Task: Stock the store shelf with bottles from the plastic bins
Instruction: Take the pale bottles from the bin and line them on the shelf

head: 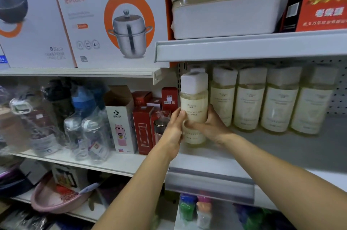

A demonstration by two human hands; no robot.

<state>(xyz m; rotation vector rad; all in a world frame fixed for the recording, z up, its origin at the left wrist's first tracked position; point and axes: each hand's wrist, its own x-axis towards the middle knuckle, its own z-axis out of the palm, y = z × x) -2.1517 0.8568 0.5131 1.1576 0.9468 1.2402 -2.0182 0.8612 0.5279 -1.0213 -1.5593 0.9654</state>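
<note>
Pale-yellow, white-capped bottle at the left end of the grey shelf: clasping it upright, left hand and right hand both wrapping its lower half, just beside a row of matching bottles.

Bottle: clear glossy plastic, matt white cap; shelf: smooth painted metal.

Five pale bottles show plainly: four bottles in a row and one held bottle — plus a sixth cap behind. Two hands grip it — left hand, right hand. Two cookware boxes above.
</note>
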